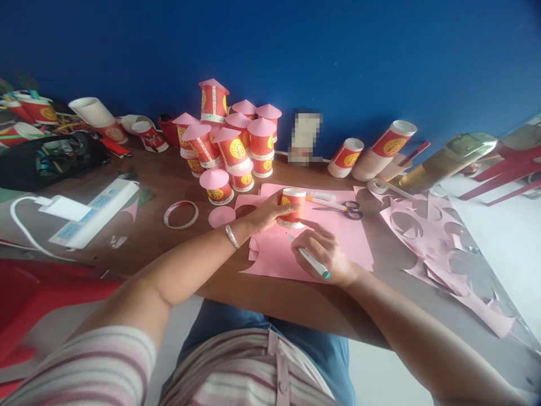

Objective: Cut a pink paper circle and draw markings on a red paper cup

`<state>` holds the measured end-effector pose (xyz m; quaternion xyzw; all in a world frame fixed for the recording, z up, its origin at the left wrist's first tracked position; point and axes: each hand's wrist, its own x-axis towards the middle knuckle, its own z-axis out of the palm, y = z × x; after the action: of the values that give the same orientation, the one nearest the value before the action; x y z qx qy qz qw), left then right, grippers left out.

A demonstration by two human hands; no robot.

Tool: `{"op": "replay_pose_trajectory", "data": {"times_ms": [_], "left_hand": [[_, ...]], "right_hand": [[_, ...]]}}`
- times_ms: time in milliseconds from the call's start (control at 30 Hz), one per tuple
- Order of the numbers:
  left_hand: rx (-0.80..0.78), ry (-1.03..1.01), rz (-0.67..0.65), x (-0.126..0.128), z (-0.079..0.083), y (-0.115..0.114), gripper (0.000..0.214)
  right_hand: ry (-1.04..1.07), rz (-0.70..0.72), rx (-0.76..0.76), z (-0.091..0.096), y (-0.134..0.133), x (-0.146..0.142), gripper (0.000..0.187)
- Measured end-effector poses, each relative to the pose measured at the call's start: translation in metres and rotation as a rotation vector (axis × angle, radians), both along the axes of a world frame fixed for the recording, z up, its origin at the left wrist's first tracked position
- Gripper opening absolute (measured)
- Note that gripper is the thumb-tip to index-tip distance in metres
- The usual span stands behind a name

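My left hand (270,215) is closed around the side of a red paper cup (296,206) with a gold emblem, which stands on pink paper (274,256). In my right hand (323,252) is a white marker (313,263) with a green end, its tip toward the paper by the cup's base. One finger of that hand reaches close to the cup; whether it touches, I cannot tell. Black-handled scissors (353,210), an orange-and-white pen or cutter (327,203) and a clear-and-white tube (322,195) lie on the paper behind. A pink paper disc (222,216) rests to the left.
Red cups with pink cone tops (232,148) are stacked at the back. Cut pink scraps (439,248), a tape roll (377,186) and nested cups (380,152) are on the right. A power strip (95,214) and paper ring (180,215) lie left.
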<state>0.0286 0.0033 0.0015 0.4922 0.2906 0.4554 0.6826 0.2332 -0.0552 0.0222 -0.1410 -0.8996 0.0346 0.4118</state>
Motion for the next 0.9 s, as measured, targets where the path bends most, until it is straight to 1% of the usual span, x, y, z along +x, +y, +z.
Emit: {"op": "replay_pose_trajectory", "data": {"times_ms": [67,167,267,333,600,900], "left_hand": [[0.006,0.035,-0.002,0.000,0.001,-0.001,0.048],[0.002,0.011,-0.017,0.000,0.004,-0.002,0.047],[-0.005,-0.018,-0.020,0.000,0.007,-0.003,0.045],[-0.003,-0.012,-0.023,0.000,0.007,-0.004,0.044],[0.029,0.031,-0.047,-0.003,0.009,-0.004,0.043],[0.022,0.013,-0.059,-0.001,0.011,-0.004,0.044]], "right_hand": [[0.014,0.001,0.008,-0.002,0.000,0.001,0.024],[0.041,-0.062,0.035,-0.003,0.002,0.003,0.027],[0.032,-0.155,0.038,-0.004,0.002,0.005,0.022],[0.020,-0.184,0.044,-0.004,0.002,0.006,0.019],[0.002,-0.208,0.074,-0.007,0.003,0.006,0.021],[-0.025,-0.203,0.083,-0.010,0.003,0.007,0.020]]}}
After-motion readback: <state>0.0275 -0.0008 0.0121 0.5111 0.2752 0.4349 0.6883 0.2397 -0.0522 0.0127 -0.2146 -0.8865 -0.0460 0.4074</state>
